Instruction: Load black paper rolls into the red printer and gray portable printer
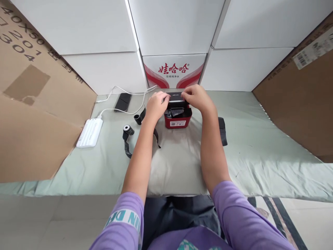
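Note:
A small red and black device point(178, 122), which looks like a label printer, stands on the cloth in front of me with a white sticker on its front. Its black lid point(176, 97) is raised, and dark material shows inside the opening. My left hand point(157, 104) pinches the lid's left edge, fingers closed. At the opposite edge my right hand point(196, 98) grips the lid with thumb and fingers together. Left of the device lie a roll of dark strip point(128, 130) with a white core and another dark roll point(137, 119), partly behind my left forearm.
A white power bank point(90, 133) with a white cable lies at left, near a black phone point(122, 102). A black flat item point(222, 131) is partly behind my right forearm. Cardboard boxes point(33, 104) flank both sides; white boxes point(174, 27) wall the back.

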Available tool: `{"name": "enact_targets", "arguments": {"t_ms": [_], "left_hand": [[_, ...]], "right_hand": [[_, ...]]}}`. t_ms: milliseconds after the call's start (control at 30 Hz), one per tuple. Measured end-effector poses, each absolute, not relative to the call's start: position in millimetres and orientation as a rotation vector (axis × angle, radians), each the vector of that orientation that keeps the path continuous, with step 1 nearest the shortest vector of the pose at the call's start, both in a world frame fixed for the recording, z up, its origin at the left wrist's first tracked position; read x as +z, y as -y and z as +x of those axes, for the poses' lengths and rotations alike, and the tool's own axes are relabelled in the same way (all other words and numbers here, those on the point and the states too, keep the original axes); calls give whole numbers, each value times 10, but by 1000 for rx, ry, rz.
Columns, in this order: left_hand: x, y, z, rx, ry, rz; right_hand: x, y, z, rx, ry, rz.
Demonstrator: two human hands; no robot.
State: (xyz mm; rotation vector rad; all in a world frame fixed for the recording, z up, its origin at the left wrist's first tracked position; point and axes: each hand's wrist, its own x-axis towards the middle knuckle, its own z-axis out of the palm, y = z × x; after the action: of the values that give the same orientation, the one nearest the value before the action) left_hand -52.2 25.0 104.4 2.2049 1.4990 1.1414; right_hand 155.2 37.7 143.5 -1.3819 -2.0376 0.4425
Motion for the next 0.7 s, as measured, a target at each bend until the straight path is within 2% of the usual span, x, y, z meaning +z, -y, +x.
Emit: {"name": "enact_targets", "arguments": {"t_ms": [133, 267, 367, 500, 700], "left_hand": [[974, -296, -576, 1024, -1456, 2235], [875, -357, -593, 1009, -1539, 1842], [857, -376, -605, 878, -1462, 1628], [870, -371, -602, 823, -1450, 1628], [799, -370, -588, 831, -1488, 1578]], "right_hand": [[1388, -353, 1558, 538, 2045, -1427], [1221, -468, 1568, 548, 1981, -1525], [1083, -587, 1644, 780, 1965, -1490], [961, -679, 1772, 1162, 1845, -1280], [971, -616, 1758, 1347, 1672, -1325]]}}
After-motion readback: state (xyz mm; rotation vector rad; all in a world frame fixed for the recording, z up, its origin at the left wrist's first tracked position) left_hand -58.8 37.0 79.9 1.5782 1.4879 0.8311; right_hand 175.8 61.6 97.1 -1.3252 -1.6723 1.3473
